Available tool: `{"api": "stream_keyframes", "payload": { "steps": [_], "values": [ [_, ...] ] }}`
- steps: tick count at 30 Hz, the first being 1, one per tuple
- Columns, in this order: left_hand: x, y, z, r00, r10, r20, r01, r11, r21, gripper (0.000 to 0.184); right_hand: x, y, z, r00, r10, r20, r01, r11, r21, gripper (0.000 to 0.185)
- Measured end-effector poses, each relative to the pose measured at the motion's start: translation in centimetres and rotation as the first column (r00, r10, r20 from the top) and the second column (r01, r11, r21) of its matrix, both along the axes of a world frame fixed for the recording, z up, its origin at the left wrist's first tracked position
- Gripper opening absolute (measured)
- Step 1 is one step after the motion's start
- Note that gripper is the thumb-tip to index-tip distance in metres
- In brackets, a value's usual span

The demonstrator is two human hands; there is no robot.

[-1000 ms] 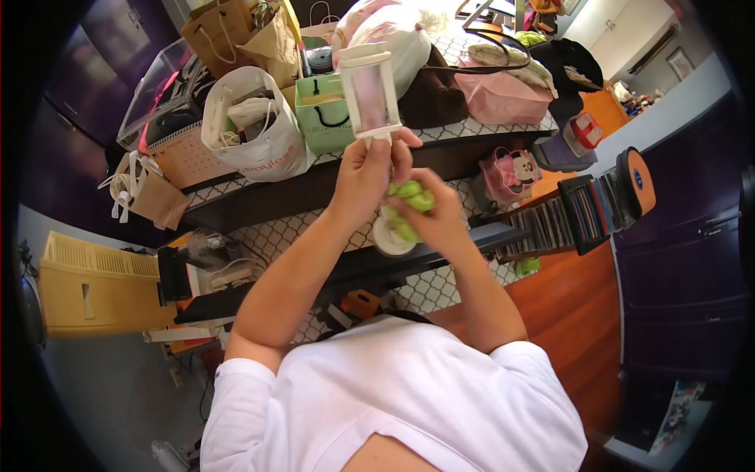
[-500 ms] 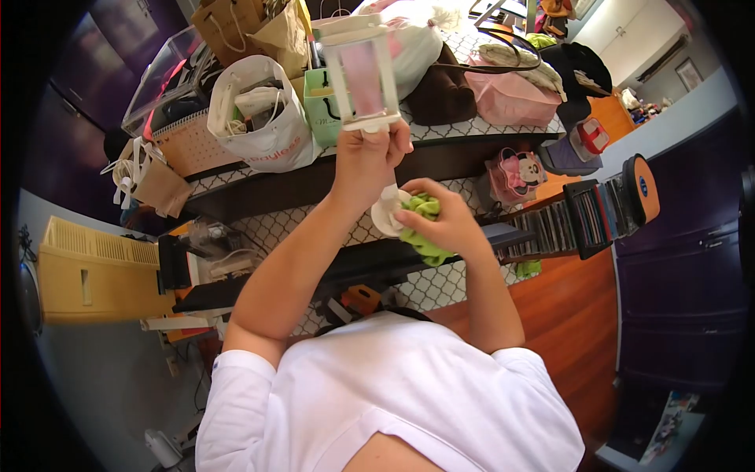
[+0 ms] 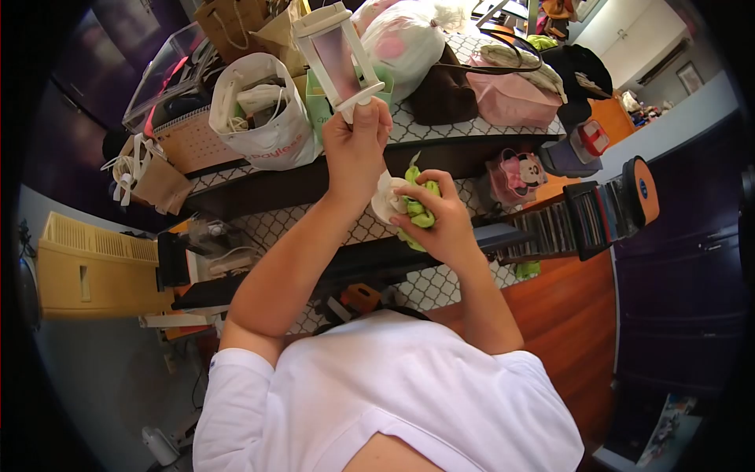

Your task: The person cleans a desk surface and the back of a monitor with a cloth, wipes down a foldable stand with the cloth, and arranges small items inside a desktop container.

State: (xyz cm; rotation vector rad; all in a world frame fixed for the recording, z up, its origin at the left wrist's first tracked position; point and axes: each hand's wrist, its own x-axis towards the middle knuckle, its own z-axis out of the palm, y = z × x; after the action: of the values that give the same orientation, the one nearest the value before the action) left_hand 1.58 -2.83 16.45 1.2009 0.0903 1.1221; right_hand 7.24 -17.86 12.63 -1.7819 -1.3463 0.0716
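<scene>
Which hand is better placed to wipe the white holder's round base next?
Likely the right hand: it has the green cloth bunched at the round base. The left hand is occupied, gripping the white holder below its framed top.

White lantern-shaped frame in left fingers, green cloth in right fingers

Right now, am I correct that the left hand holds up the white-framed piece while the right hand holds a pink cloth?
Almost: the cloth in the right hand is green, not pink, as the head view shows. The left hand does hold up the white-framed piece.
</scene>
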Motion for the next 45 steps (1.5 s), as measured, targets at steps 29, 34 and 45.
{"api": "stream_keyframes", "payload": {
  "steps": [29, 34, 45],
  "values": [
    [-0.5, -2.0, -2.1, 0.990, -0.138, 0.028, 0.140, 0.977, -0.163, 0.040, 2.0, -0.2, 0.6, 0.812, -0.126, -0.569, 0.258, 0.953, 0.157, 0.014],
    [-0.6, -1.4, -1.7, 0.996, -0.086, 0.017, 0.085, 0.996, 0.042, 0.038, 3.0, -1.2, 3.2, 0.657, 0.170, -0.735, 0.368, 0.778, 0.509, 0.024],
    [-0.6, -3.3, -2.1, 0.977, -0.208, 0.047, 0.205, 0.977, 0.061, 0.030, 0.9, 1.3, 2.7, 0.979, 0.022, -0.202, 0.016, 0.983, 0.182, 0.030]
  ]
}}
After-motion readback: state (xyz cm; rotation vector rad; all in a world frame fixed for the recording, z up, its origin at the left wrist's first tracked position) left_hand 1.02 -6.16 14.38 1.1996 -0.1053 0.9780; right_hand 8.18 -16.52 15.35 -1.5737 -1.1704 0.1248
